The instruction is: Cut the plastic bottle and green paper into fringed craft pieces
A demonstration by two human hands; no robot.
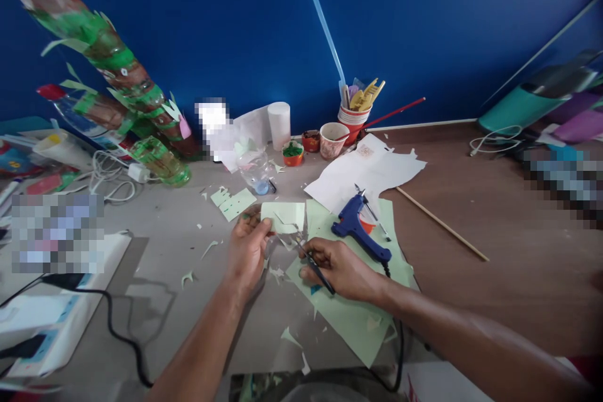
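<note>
My left hand (247,248) pinches a small pale green piece of paper (293,210) by its left edge, above the grey table. A curved line or slit shows in the paper. My right hand (336,267) is closed around a slim black-handled tool (319,275), its thin metal tip at the paper's lower right corner. Whether it is scissors or a craft knife, I cannot tell. Just behind the left hand lies another green paper piece (235,202) with notches and dark marks. Larger green sheets (358,333) lie under my right hand.
A blue glue gun (360,229) rests on the sheets beside a cut white paper (355,173). Paint cups (334,140) and a cup of utensils (355,114) stand along the blue wall. Left are a painted bottle tower (127,75) and a power strip (70,320); a wooden stick (443,224) lies right.
</note>
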